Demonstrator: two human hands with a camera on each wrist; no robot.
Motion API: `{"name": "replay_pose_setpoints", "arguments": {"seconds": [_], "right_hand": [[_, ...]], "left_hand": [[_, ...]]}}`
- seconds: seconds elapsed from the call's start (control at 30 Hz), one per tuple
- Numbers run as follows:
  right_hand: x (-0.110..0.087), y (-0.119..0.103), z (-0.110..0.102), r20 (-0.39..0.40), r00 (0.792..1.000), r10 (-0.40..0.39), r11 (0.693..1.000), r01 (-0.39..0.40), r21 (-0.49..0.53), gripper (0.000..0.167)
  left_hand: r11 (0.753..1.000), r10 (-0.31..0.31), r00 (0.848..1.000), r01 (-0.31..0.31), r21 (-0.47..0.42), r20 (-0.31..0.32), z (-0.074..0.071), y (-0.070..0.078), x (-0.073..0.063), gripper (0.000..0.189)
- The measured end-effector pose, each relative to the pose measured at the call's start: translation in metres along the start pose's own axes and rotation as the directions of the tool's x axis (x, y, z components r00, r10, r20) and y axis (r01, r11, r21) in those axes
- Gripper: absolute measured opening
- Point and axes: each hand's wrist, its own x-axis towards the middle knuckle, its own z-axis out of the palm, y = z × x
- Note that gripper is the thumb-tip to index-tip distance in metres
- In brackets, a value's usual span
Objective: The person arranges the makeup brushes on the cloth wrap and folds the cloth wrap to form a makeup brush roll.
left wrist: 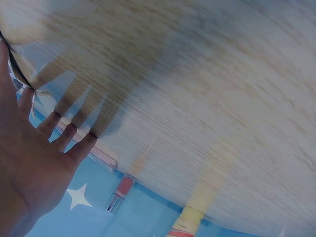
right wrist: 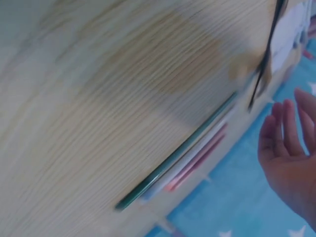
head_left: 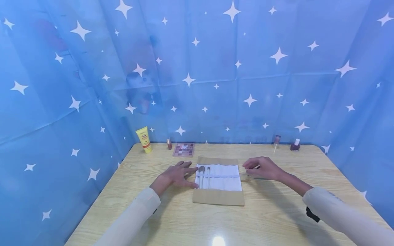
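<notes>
A: Your makeup brush roll [head_left: 218, 197] lies spread flat on the wooden table [head_left: 123, 212], between your two hands. Its white lining faces up, framed by tan fabric at the near and far edges.

B: And two brushes sit in it, toward your left: a fluffy-headed makeup brush [head_left: 201, 169] and, just beside it, a thinner brush [head_left: 209, 176], both with their heads pointing away from you.

A: What about your grip on the left?

B: Your left hand [head_left: 178, 175] has its fingers spread wide, the tips at the roll's left edge. It has hold of nothing.

A: Your right hand [head_left: 263, 167] is just beyond the roll's right edge, fingers loosely bent, with nothing visible in its grasp. Whether a fingertip touches the tan fabric there, you can't tell from these views.

B: Along the back of the table, from your left, stand a yellow squeeze tube [head_left: 143, 139] and a lip gloss tube [head_left: 169, 144]; next comes an eyeshadow palette [head_left: 183, 149].

A: Far to your right is a dark nail polish bottle [head_left: 294, 146] with a white cap, near the starry blue curtain [head_left: 215, 89].
</notes>
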Motion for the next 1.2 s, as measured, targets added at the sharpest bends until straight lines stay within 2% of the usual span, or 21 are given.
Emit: {"name": "replay_pose_setpoints", "arguments": {"seconds": [0.3,0.57,0.77,0.87,1.2], "right_hand": [[-0.029,0.019,-0.029,-0.031,0.999,0.028,0.997,-0.03,-0.069,0.023],[-0.052,0.035,-0.042,-0.043,0.999,0.031,0.992,-0.035,-0.12,0.021],[-0.069,0.052,-0.045,-0.063,0.998,-0.025,0.989,0.015,-0.149,0.018],[-0.079,0.059,-0.048,-0.057,0.998,-0.024,0.99,0.015,-0.142,0.017],[-0.1,0.071,-0.057,-0.065,0.995,-0.078,0.978,0.064,-0.2,0.02]], "left_hand": [[1.0,0.004,1.0,-0.004,-0.001,0.0,-0.001,-0.001,0.001,0.091],[1.0,-0.003,1.0,0.003,0.007,0.006,0.001,-0.002,0.002,0.092],[1.0,0.004,1.0,-0.004,0.009,0.0,0.002,-0.003,0.004,0.092],[1.0,0.011,1.0,-0.011,0.012,0.001,0.002,-0.003,0.004,0.092],[1.0,0.008,1.0,-0.008,0.009,-0.001,0.0,-0.002,0.003,0.092]]}}
